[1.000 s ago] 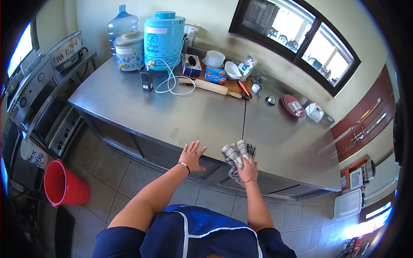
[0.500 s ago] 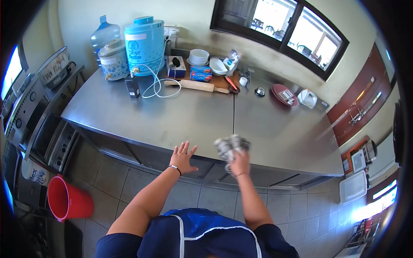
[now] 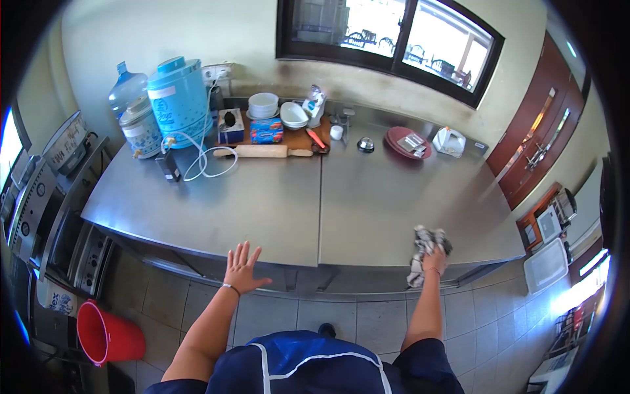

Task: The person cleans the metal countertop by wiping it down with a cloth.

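My right hand (image 3: 434, 260) grips a crumpled grey-and-white cloth (image 3: 426, 244) at the front edge of the steel counter (image 3: 374, 217), toward its right end. Part of the cloth hangs down over the edge. Spread fingers show on my left hand (image 3: 243, 269), which holds nothing. Its fingertips are at the counter's front edge, left of the seam; whether they touch the metal I cannot tell.
Along the back stand a blue drink dispenser (image 3: 178, 105), white bowls (image 3: 264, 104), a rolling pin (image 3: 262, 152), a call bell (image 3: 365, 144) and red plates (image 3: 408, 142). A cable (image 3: 210, 167) loops on the counter. A red bucket (image 3: 125, 336) stands on the floor at left.
My right hand has moved the cloth rightward along the counter's front edge. My left hand stays spread near the edge. The camera view has shifted toward the right.
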A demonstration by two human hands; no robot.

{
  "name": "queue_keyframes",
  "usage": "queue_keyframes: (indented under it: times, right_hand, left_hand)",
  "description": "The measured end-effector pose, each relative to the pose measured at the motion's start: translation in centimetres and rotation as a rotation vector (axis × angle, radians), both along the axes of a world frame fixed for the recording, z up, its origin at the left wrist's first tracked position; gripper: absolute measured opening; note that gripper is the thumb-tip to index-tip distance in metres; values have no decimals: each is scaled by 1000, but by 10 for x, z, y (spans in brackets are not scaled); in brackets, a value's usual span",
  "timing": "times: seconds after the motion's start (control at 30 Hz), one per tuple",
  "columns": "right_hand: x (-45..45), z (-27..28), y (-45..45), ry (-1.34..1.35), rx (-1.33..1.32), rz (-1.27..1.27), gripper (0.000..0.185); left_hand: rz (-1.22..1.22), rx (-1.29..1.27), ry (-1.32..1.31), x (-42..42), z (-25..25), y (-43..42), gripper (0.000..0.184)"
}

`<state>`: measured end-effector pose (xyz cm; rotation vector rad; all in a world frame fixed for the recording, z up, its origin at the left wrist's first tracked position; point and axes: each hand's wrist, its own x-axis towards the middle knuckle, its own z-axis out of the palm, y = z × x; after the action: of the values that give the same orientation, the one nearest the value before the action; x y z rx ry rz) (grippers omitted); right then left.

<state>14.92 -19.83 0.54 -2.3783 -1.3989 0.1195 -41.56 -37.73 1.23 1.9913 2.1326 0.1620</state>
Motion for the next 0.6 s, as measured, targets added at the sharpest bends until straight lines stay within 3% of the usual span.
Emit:
queue_keyframes:
  times: [0.13,0.2,0.27,0.37,0.43,0.5,0.6]
  right_hand:
    - [64,-2,16,-119,-37,-227,46]
    - [68,-30,36,-285,233,47,40]
    - [25,-17,48,-98,222,308,35]
    - [-52,-19,47,-178,287,647,46]
    - [-85,13,37,-78,145,834,49]
    - [-81,6,50,-60,155,891,50]
    - [-46,16,76,-50,-17,751,53]
  left_hand:
    - [30,21,-17,0,-12,4,104]
    - [69,16,-23,4,-9,5,102]
    - [101,10,-23,8,-6,5,101]
    - [133,1,-14,10,-7,7,100]
    - [153,-12,-10,10,-9,7,100]
    - [195,-33,-11,14,-5,7,98]
    - [238,-55,-18,20,-1,9,98]
